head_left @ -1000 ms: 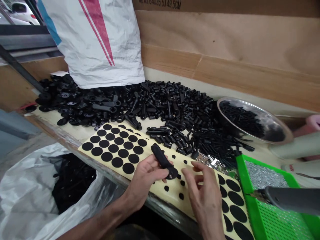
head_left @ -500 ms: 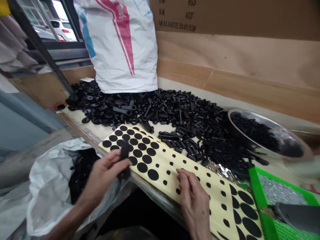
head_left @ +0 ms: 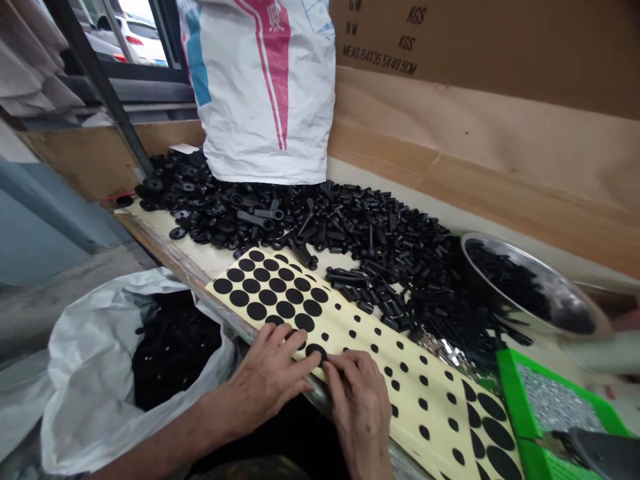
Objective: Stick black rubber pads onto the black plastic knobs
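A pale yellow sheet (head_left: pixel 439 411) of black round stickers lies along the table's front edge, with large discs at its left and small dots further right. My left hand (head_left: pixel 270 370) rests on its front edge, fingers spread, with the index fingertip at one large black round sticker (head_left: pixel 316 351). At that sticker's right edge, my right hand (head_left: pixel 359 403) pinches with thumb and forefinger. The sticker looks flat against the sheet; whether its edge is lifted, I cannot tell. My left palm is hidden.
Behind the sheet spreads a heap of black plastic parts (head_left: pixel 350 220), with a white sack (head_left: pixel 265 100) standing in it. To the right are a metal bowl (head_left: pixel 575 323) and a green basket (head_left: pixel 510 380). An open white bag (head_left: pixel 75 373) of black parts sits below left.
My left hand has moved right onto the sheet, and the black part it held is gone from it. My right hand has shifted left to the large round sticker.
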Tool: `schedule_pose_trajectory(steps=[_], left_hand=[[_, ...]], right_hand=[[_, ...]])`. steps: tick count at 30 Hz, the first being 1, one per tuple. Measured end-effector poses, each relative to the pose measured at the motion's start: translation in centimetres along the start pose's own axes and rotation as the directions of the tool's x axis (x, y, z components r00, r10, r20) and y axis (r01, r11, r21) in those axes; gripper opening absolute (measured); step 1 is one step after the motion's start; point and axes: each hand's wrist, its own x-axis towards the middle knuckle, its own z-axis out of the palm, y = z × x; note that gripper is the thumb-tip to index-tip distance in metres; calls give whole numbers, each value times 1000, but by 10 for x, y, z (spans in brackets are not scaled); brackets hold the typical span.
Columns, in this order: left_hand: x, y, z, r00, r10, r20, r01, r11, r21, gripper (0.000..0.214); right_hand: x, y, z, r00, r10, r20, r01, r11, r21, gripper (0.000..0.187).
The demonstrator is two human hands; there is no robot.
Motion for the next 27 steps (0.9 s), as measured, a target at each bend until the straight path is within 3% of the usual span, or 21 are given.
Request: schedule_pose_trajectory(steps=[5, 7, 9, 12, 19, 22, 25, 27], left_hand=[[-10, -5, 7, 1000, -10, -14, 10, 999, 36, 30], [-13, -5, 9, 1000, -20, -24, 21, 999, 43, 31], [-13, -3, 10, 999, -23, -32, 25, 998, 55, 33], [-12, -2, 10, 999, -17, -42, 20, 997, 73, 34], [-15, -1, 13, 999, -7, -53, 10, 998, 66, 29], [-17, -1, 8, 995, -27, -95, 26, 1000, -16, 27], [-12, -3, -3, 977, -124, -172, 86, 973, -214, 26], [-4, -3, -10, 969, -199, -146, 135, 922, -363, 17]], right_hand=[[8, -5, -3, 983, 129, 128, -149, 977, 156, 10], [7, -6, -3, 984, 151, 91, -166, 967, 193, 4], [4, -6, -1, 983, 182, 12, -180, 963, 201, 17], [0, -6, 1, 988, 154, -27, -148, 978, 150, 14], [1, -9, -2, 987, 119, 110, -137, 977, 164, 10], [3, -10, -10, 972, 138, 192, -181, 956, 232, 10], [7, -11, -21, 936, 211, 280, -306, 882, 358, 15], [11, -12, -28, 911, 236, 337, -371, 826, 424, 19]])
